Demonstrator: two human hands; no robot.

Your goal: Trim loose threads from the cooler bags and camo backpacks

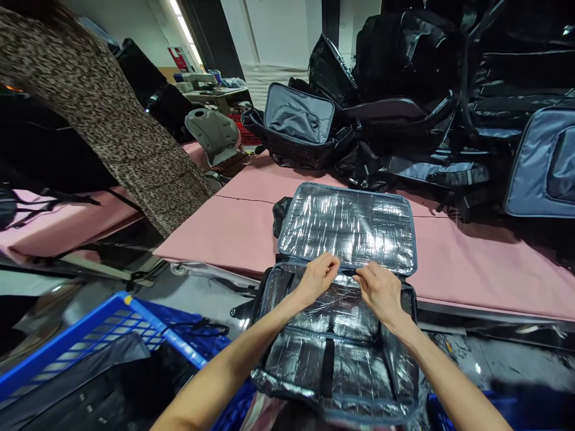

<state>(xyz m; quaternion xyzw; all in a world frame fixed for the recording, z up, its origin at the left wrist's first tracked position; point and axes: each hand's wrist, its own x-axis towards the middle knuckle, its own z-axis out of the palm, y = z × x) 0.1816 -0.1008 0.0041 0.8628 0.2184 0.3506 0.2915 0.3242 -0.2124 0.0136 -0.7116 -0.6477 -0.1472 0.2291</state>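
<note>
An insulated bag (350, 365) with a shiny silver foil lining lies opened in front of me, partly over the pink table's front edge. Its foil-lined lid (348, 224) is folded back onto the table. A black strap crosses the lower part of the lining. Both hands are at the hinge side, between lid and body. My left hand (320, 276) is closed in a pinch there. Opposite it, my right hand (380, 292) also pinches, with a bit of dark material between the two hands. What exactly the fingertips hold is too small to make out.
The pink table (233, 209) stretches left and right. Several black bags with grey linings, such as an open bag (299, 120), pile up at the back. A blue basket (121, 317) holding dark bags stands at lower left. A patterned pillar (99, 102) and a grey chair (213, 134) are beyond.
</note>
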